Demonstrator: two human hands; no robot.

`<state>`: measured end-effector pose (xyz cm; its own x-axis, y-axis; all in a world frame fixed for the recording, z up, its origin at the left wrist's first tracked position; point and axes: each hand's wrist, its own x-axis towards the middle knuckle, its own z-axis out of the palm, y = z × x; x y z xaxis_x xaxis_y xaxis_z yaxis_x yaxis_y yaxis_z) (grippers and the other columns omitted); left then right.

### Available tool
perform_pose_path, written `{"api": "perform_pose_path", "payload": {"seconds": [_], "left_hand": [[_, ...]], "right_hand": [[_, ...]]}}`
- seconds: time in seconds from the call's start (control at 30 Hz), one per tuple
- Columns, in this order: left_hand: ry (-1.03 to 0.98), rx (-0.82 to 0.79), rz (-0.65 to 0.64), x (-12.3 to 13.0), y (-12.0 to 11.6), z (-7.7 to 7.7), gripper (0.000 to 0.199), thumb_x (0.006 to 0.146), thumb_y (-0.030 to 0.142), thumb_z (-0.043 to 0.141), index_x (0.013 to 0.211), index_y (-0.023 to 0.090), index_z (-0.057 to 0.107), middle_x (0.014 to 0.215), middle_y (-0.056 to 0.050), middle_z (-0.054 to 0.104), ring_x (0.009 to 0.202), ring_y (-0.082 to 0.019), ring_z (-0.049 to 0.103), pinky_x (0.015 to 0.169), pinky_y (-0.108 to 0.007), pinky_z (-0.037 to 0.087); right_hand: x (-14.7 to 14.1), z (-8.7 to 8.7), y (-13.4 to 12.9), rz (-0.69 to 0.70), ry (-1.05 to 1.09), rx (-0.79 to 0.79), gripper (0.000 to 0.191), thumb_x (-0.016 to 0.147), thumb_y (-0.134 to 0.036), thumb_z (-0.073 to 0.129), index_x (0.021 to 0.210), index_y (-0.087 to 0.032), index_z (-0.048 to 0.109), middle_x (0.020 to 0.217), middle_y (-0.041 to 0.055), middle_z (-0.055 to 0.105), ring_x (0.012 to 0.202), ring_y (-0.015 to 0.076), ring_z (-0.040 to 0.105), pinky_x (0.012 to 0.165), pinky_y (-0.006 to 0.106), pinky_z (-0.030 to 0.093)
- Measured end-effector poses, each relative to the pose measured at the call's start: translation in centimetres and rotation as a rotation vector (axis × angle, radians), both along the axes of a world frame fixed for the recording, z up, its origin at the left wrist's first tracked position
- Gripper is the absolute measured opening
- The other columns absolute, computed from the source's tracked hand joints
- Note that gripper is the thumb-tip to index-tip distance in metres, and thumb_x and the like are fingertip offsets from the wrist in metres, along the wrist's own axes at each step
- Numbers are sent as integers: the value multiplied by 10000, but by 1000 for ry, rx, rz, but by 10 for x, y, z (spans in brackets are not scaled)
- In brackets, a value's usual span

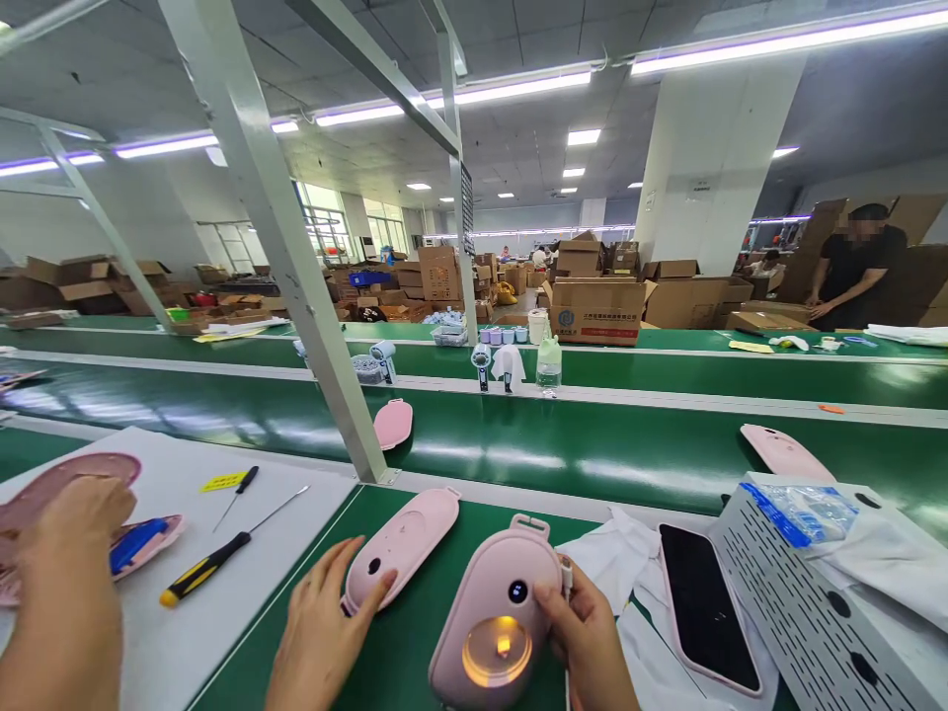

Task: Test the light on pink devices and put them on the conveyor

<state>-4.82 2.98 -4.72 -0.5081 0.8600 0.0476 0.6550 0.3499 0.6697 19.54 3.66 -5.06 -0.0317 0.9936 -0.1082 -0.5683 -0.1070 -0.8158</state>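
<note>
Head view:
- Pink device (495, 617): flat on the green tabletop (415, 652), its lit round window toward the person, long axis running away and slightly right to the loop end.
- Right hand (589, 642): at the device's right edge, fingers curled and pinching it, thumb beside the small dark button.
- Pink cover (402, 546): just left of the device, long axis up-right.
- Left hand (320, 632): fingers loosely spread, tips touching the cover's near end; the nearer hand to it.
- Screwdriver (205, 567): farther left, on the white mat (185, 642), beside another person's arm (66, 602).

Pink device (495, 612) glowing amber, green belt (563, 449), yellow-black screwdriver (205, 568).
</note>
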Motion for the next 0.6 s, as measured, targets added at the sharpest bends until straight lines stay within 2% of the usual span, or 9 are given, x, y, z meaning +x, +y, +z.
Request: {"api": "perform_pose_path", "payload": {"seconds": [0.07,0.13,0.17,0.23,0.27,0.33,0.4,0.5,0.6], "left_hand": [[20,-48,68,-17,11,-7,963,550,682,453,1262,34,490,1459,-253,315,1368,-441,169,1076,-639,151],[5,-58,56,-22,16,-10,855,488,642,515,1111,58,563,1462,-271,305,1391,-431,128,1093,-613,143],[-17,-48,33,-21,17,-10,765,474,611,545,1036,94,568,1436,-264,357,1373,-424,205,1094,-577,194],[-92,-12,-4,-14,14,-5,620,504,556,583,983,170,509,1275,-215,548,1176,-399,501,994,-527,372],[-137,11,-9,-9,12,-1,572,538,532,595,989,201,475,1159,-168,627,1005,-363,611,908,-504,443],[-239,72,5,0,7,10,566,592,511,624,1051,246,424,960,-90,687,749,-297,671,762,-461,511],[-348,174,24,8,0,24,690,592,523,668,1160,278,361,962,-77,682,783,-280,687,750,-424,539],[-522,342,17,19,-14,48,877,539,527,736,1249,328,262,989,-47,696,877,-230,690,750,-307,564],[-671,496,29,35,-35,62,949,410,539,838,1187,337,330,883,-6,738,766,-199,691,714,-260,570]], "right_hand": [[8,6,2,-75,19,-62,442,565,-488,831,845,-188,669,715,13,689,777,218,635,645,271,491],[21,15,6,-127,6,-78,414,581,-486,820,821,-199,644,623,-13,640,671,198,626,545,257,485],[28,20,9,-150,-4,-73,400,590,-478,815,815,-202,634,596,-21,619,629,190,616,507,252,476],[43,30,17,-192,-14,-56,375,592,-455,816,794,-212,615,545,-37,573,563,178,595,452,245,455],[49,35,24,-219,-15,-38,364,590,-449,815,776,-218,602,516,-48,541,529,171,578,423,239,436],[58,44,41,-287,-54,22,344,610,-458,792,746,-224,580,480,-68,482,457,145,523,368,222,378],[64,50,62,-358,-155,95,340,639,-482,756,744,-215,571,497,-73,475,423,117,470,348,210,333],[69,53,100,-437,-282,154,390,625,-512,735,788,-190,589,583,-56,530,473,107,471,399,211,353],[76,48,138,-493,-356,173,430,575,-504,737,813,-168,612,685,-28,584,590,126,500,508,234,404]]}}
